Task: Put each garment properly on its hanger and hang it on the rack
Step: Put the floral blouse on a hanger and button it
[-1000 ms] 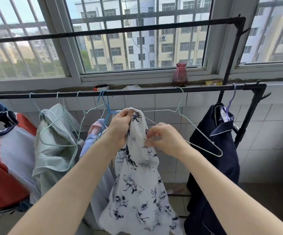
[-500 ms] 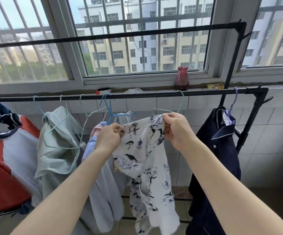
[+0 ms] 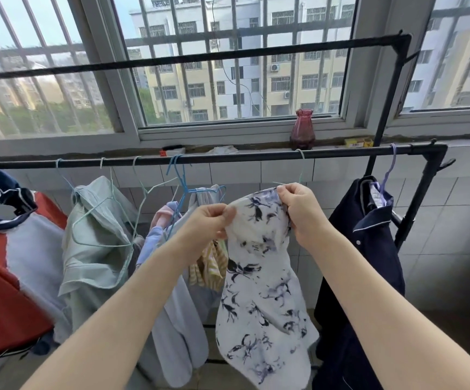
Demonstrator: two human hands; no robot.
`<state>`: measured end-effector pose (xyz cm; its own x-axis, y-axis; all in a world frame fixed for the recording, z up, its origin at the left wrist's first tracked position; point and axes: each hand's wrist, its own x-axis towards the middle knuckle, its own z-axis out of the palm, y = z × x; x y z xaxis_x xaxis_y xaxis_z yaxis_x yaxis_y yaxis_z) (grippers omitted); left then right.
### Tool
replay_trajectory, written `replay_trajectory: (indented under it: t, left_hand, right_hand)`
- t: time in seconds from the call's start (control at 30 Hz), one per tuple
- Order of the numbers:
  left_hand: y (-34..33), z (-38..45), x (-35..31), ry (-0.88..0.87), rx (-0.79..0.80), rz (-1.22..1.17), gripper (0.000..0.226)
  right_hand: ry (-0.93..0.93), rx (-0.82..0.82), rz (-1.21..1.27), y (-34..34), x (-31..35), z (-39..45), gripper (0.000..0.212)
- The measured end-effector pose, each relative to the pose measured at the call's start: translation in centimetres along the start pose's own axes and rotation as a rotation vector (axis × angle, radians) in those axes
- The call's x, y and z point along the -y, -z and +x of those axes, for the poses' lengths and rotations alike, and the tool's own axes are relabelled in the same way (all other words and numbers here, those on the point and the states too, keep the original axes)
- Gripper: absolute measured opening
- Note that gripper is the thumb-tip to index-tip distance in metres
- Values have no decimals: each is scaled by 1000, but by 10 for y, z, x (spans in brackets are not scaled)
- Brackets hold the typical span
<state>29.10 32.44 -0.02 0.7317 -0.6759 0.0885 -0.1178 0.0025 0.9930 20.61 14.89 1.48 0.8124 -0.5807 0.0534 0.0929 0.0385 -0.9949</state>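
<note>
A white sleeveless garment printed with dark blue flowers (image 3: 262, 280) hangs from a person's two hands just below the black metal rack bar (image 3: 228, 158), its top edge stretched between them over a pale wire hanger (image 3: 300, 170) hooked on the bar. The left hand (image 3: 208, 220) pinches the garment's left corner; the right hand (image 3: 302, 209) grips the right corner beside the hanger's neck. To the left, a pale blue garment on a blue wire hanger (image 3: 180, 187) hangs just beside it, touching; to the right, a navy piped shirt (image 3: 368, 249) hangs near, with a strip of tiled wall (image 3: 323, 175) showing between. A dark red glass vase (image 3: 302, 133) stands on the windowsill behind.
</note>
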Motion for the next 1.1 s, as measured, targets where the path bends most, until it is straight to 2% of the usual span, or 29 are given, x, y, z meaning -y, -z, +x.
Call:
replay_trajectory:
  t: [0.13, 0.27, 0.37, 0.43, 0.5, 0.6, 0.73, 0.8, 0.83, 0.87, 0.93, 1.03, 1.1]
  left_hand:
    - [-12, 8, -8, 17, -173, -223, 21]
    - [-25, 12, -16, -30, -211, -250, 22]
    - [-28, 15, -18, -74, -199, -183, 20]
    - [-31, 15, -18, -99, -197, -178, 21]
    - [-31, 15, -20, -98, -225, -195, 23]
    - [-14, 21, -10, -114, -350, 29, 29]
    - [7, 24, 8, -102, -402, 450, 36]
    - [6, 21, 10, -125, -435, 674, 26]
    - [4, 18, 8, -153, -461, 701, 22]
    - [0, 15, 4, -201, -465, 672, 22]
    - [-10, 9, -7, -242, -332, 527, 33]
    - [-19, 0, -19, -39, -46, 393, 35]
    - [-15, -1, -20, 57, -8, 238, 23]
  right_hand:
    - [102, 59, -502, 3, -17, 0, 13]
    - [406, 34, -506, 1, -18, -8, 16]
    - [420, 199, -715, -3, -14, -16, 21]
    - [435, 173, -797, -6, -17, -19, 21]
    - [403, 115, -581, -4, -13, -19, 20]
    - [132, 114, -61, 1, 0, -19, 20]
    - [-37, 199, 203, 3, 8, -20, 18]
    - [-68, 197, 302, 2, 10, -20, 19]
    - [-73, 190, 330, 1, 10, -18, 18]
    - [-73, 188, 344, 0, 10, -17, 18]
    - [-65, 207, 342, -1, 8, -15, 16]
    - [-66, 244, 358, -2, 4, -16, 17]
    - [-69, 241, 363, -2, 1, -15, 19]
